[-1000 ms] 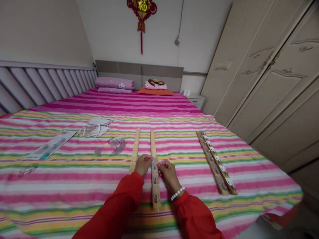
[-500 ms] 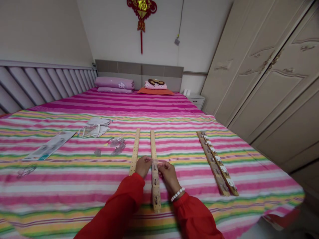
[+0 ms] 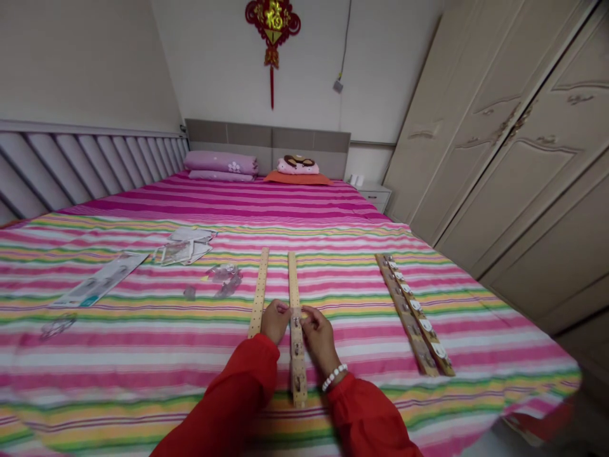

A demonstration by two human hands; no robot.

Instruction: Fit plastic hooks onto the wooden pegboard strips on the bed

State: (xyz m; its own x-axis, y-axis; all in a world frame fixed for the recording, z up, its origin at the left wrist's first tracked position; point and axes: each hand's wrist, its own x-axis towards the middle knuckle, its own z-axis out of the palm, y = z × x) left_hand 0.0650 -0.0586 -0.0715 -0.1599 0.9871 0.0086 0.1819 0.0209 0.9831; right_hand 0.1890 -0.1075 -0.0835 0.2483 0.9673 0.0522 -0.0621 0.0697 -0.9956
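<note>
The wooden strip (image 3: 293, 276) lies lengthwise on the striped cloth (image 3: 352, 279), straight in front of the person, its near part between the two hands. Small metal hooks (image 3: 298, 348) sit along that near part; the far part is bare. At the hook farthest along, a clear piece (image 3: 295, 312) lies across the strip. The left hand (image 3: 275, 324) appears to pinch its left edge between thumb and finger, and the right hand (image 3: 320, 337) its right edge. The step in hand looks like lining this piece up on the wood; the next move calls for keeping it square while pressing it down evenly.

Just left of the strip is a second strip (image 3: 259, 292), with holes and no hooks in view. Farther left lie loose clear pieces (image 3: 228, 284), packets (image 3: 181, 251) and a long package (image 3: 102, 279). Well to the right, two strips with hooks (image 3: 413, 315) rest side by side.
</note>
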